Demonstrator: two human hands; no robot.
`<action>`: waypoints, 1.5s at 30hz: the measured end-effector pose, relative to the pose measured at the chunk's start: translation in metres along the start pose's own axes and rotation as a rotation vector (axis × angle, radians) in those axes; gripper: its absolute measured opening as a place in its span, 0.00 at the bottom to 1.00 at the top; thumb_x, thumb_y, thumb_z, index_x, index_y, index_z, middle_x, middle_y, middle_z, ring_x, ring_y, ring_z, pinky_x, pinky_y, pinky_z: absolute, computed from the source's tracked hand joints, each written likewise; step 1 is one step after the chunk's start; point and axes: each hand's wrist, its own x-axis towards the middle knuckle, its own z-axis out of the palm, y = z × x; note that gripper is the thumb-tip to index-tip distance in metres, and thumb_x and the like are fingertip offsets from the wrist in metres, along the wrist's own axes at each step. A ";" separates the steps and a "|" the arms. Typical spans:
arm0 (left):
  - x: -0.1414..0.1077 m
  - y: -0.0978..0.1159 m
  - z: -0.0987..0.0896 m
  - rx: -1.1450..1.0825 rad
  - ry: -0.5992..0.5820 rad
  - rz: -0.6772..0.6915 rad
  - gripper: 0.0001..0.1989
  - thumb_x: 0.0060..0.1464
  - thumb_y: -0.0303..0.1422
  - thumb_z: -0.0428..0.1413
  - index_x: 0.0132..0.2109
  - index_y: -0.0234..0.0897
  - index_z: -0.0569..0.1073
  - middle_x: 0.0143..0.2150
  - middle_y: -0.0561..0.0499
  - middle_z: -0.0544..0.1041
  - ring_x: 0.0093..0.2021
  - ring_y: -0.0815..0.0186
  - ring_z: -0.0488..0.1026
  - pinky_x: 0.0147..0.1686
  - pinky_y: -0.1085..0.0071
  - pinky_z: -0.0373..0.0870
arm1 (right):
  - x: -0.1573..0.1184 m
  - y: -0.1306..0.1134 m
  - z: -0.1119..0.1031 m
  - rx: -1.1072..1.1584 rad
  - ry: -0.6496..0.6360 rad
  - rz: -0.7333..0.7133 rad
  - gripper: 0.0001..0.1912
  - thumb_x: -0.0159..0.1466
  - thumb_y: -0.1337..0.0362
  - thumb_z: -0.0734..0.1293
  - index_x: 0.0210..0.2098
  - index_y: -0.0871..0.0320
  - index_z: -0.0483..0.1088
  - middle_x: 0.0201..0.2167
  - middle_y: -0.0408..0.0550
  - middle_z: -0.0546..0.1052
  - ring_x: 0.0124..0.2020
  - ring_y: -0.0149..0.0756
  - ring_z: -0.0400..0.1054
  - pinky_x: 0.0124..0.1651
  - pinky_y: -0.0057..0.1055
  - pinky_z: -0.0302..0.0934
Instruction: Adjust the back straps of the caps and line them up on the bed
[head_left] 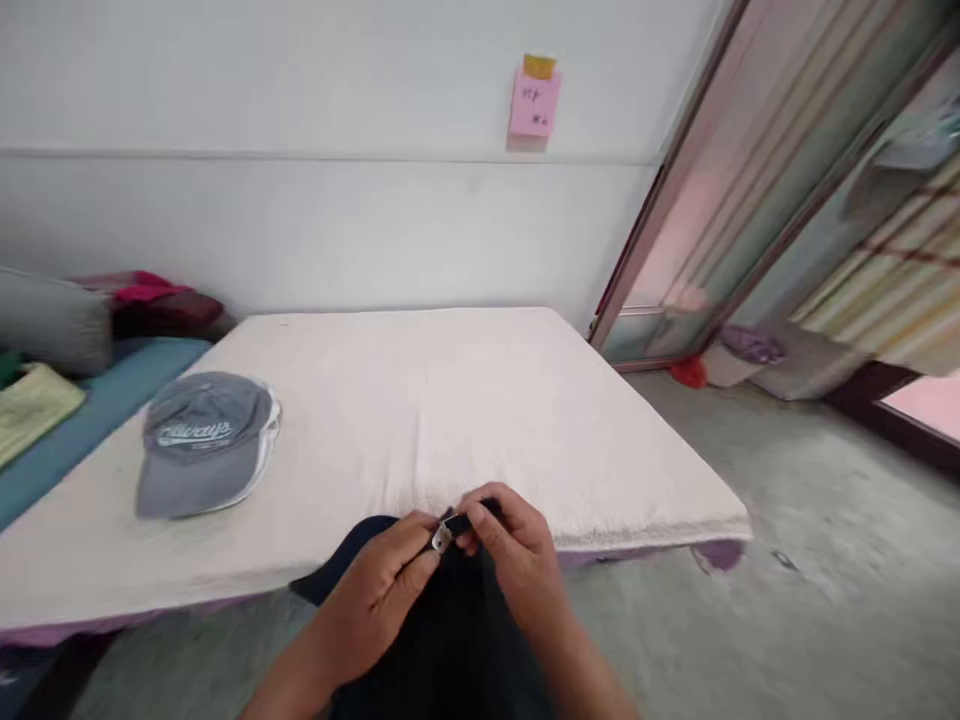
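A dark navy cap (341,555) is between my hands at the near edge of the bed, its curved edge showing to the left. My left hand (379,590) is closed on the cap beside a small metal buckle (441,540). The end of the dark strap (459,522) is pinched between the thumb and fingers of my right hand (514,550). The strap runs at the buckle, but I cannot tell exactly how it is threaded. Much of the cap is hidden by my hands and blends with dark clothing below.
On the bed's white cover (487,400), to the left, lies a grey cap (206,435) with white lettering and a white edge beneath it. A grey pillow (56,320) and folded cloths are farther left. A sliding door (675,220) and a bin (731,358) stand right.
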 end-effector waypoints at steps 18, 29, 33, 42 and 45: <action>-0.006 0.024 -0.031 -0.771 -0.059 -0.093 0.14 0.52 0.39 0.56 0.35 0.31 0.79 0.33 0.45 0.77 0.33 0.62 0.71 0.33 0.72 0.65 | 0.016 0.017 -0.007 0.362 -0.288 0.227 0.11 0.59 0.59 0.70 0.28 0.59 0.67 0.22 0.42 0.70 0.25 0.29 0.63 0.32 0.26 0.56; 0.016 0.038 -0.055 -1.507 0.208 -0.320 0.10 0.54 0.35 0.52 0.33 0.36 0.75 0.22 0.50 0.77 0.26 0.64 0.77 0.30 0.70 0.74 | -0.015 0.042 -0.010 0.636 -0.333 0.390 0.30 0.50 0.47 0.73 0.45 0.61 0.74 0.43 0.55 0.77 0.45 0.44 0.70 0.47 0.36 0.62; 0.027 0.016 -0.056 -1.578 0.283 -0.410 0.13 0.58 0.33 0.48 0.33 0.34 0.76 0.24 0.50 0.79 0.25 0.66 0.77 0.33 0.71 0.75 | -0.022 0.043 -0.012 0.651 -0.397 0.497 0.19 0.50 0.61 0.76 0.41 0.60 0.75 0.36 0.51 0.80 0.35 0.38 0.75 0.39 0.31 0.66; -0.027 -0.064 -0.010 -1.366 0.396 -0.545 0.15 0.56 0.37 0.54 0.46 0.33 0.78 0.44 0.45 0.81 0.53 0.54 0.73 0.59 0.61 0.59 | 0.009 0.037 -0.008 0.856 0.248 0.441 0.11 0.53 0.65 0.74 0.37 0.55 0.77 0.35 0.47 0.81 0.46 0.42 0.73 0.54 0.39 0.63; -0.064 -0.089 0.026 -1.437 0.349 -0.500 0.17 0.53 0.37 0.57 0.48 0.33 0.78 0.49 0.42 0.79 0.58 0.51 0.68 0.60 0.58 0.58 | 0.014 0.046 -0.008 0.847 0.211 0.502 0.11 0.54 0.60 0.72 0.37 0.56 0.77 0.37 0.49 0.81 0.47 0.44 0.73 0.55 0.42 0.63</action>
